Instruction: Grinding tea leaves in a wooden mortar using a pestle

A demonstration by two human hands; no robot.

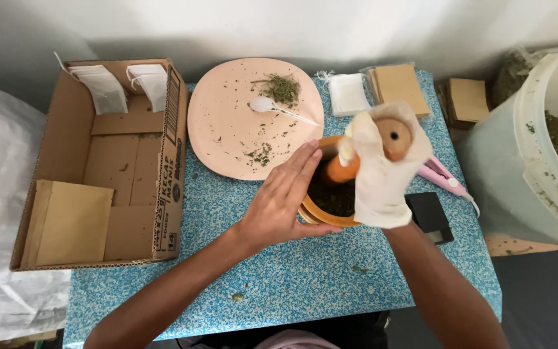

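My left hand (281, 199) lies bare and flat against the left side of a wooden mortar (321, 216), steadying it. Dark green crushed herb (334, 196) fills the mortar. My right hand (382, 171), in a white cloth glove, grips a wooden pestle (395, 137) whose lower end is down in the herb. Behind the mortar sits a pink plate (227, 129) with scattered herb crumbs, a small heap of dried herb (283, 87) and a white plastic spoon (267, 105).
An open cardboard box (101, 168) at the left holds brown envelopes and white filter bags. White bags (348, 94) and brown envelopes (398, 85) lie at the table's back. A pink tool (444, 176), a black scale (429, 214) and a large white bucket (534, 155) of herb are on the right.
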